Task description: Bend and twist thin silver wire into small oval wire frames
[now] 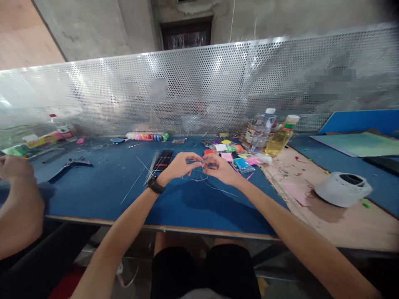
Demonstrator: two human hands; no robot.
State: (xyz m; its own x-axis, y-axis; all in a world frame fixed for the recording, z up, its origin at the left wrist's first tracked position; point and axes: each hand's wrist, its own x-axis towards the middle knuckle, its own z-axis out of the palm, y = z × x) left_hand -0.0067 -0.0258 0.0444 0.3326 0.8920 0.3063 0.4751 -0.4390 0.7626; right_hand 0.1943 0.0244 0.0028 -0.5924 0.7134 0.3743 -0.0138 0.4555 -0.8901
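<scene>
Both hands meet above the blue table (199, 211), with a thin wire frame (195, 180) between and below them. My left hand (181, 166), with a black watch on its wrist, is closed, thumb and fingers pinched on the wire. Close beside it, my right hand (222, 168) pinches the same wire near the fingertips. A loose wire end (222, 189) trails to the right over the table. Left of my hands lie several straight wires (132, 186) and a black phone (164, 160). The exact joint between the fingertips is too small to make out.
Colourful small packets (244, 165) lie behind my right hand. A bottle of yellow liquid (282, 136) and a clear bottle (263, 129) stand at the back right. A white roll-like object (342, 190) sits farther right. Another person's arm (20, 199) rests at the left.
</scene>
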